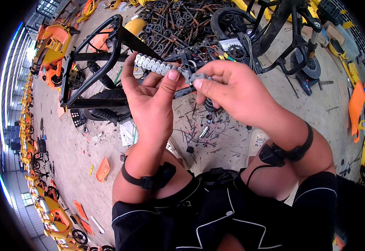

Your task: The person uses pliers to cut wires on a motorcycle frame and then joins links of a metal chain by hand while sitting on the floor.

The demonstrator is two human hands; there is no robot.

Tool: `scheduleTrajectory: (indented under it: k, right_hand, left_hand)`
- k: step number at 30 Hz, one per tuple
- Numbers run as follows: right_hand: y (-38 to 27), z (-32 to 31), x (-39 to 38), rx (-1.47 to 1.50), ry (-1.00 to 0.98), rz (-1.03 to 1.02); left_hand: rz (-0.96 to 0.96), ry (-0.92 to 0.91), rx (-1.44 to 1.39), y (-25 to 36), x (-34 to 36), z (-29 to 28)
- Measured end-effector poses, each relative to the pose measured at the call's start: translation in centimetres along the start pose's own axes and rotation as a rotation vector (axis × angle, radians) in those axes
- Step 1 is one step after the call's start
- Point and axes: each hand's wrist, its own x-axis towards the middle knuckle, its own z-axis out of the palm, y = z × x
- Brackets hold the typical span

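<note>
A silver drive chain (151, 65), doubled back on itself in rows, lies across the fingers of my left hand (150, 98). My left thumb presses on it near its right end. With thumb and forefinger my right hand (239, 90) pinches a short end of the chain, just right of the left thumb. Both hands are raised above the floor, in front of a black vehicle frame (117, 46). My fingers partly cover the links between the hands, so I cannot tell how they join.
A heap of rusty cranks and sprockets (170, 27) lies beyond my hands. A toothed sprocket (236, 52) and a wheel (223, 25) are at the far right. Near my feet are a silver cylindrical piece (204, 132) and scattered thin scraps. An orange panel (102, 169) lies at left.
</note>
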Motion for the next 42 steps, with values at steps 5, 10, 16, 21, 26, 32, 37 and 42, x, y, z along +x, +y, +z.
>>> scheduleTrajectory:
  k: [5, 10, 16, 21, 26, 32, 37, 42]
  right_hand:
    - [0.2, -0.1, 0.2, 0.072, 0.034, -0.039]
    - [0.1, 0.7, 0.0, 0.003, 0.056, -0.077]
    - [0.8, 1.2, 0.0, -0.068, 0.109, -0.215]
    - [1.2, 1.2, 0.3, -0.236, 0.113, -0.292]
    - [0.9, 1.3, 0.5, -0.269, 0.100, -0.195]
    - [0.9, 1.5, 0.4, -0.361, 0.167, -0.207]
    - [1.6, 1.9, 0.7, -0.439, 0.258, -0.359]
    - [1.2, 1.6, 0.4, -0.677, 0.283, -0.412]
  left_hand:
    - [-0.007, -0.037, -0.020, -0.1, -0.1, -0.1]
    - [-0.027, -0.021, -0.040, -0.1, -0.1, 0.0]
    - [-0.025, 0.002, -0.056, -0.1, 0.0, -0.2]
    - [-0.019, 0.008, -0.056, 0.1, 0.2, -0.4]
    - [-0.030, 0.022, -0.029, 0.0, 0.1, -0.2]
    - [-0.016, 0.003, 0.019, -0.1, -0.3, 0.0]
    - [0.022, 0.002, 0.056, -0.1, -0.4, 0.3]
    - [0.062, 0.038, 0.035, -0.1, -0.3, 0.5]
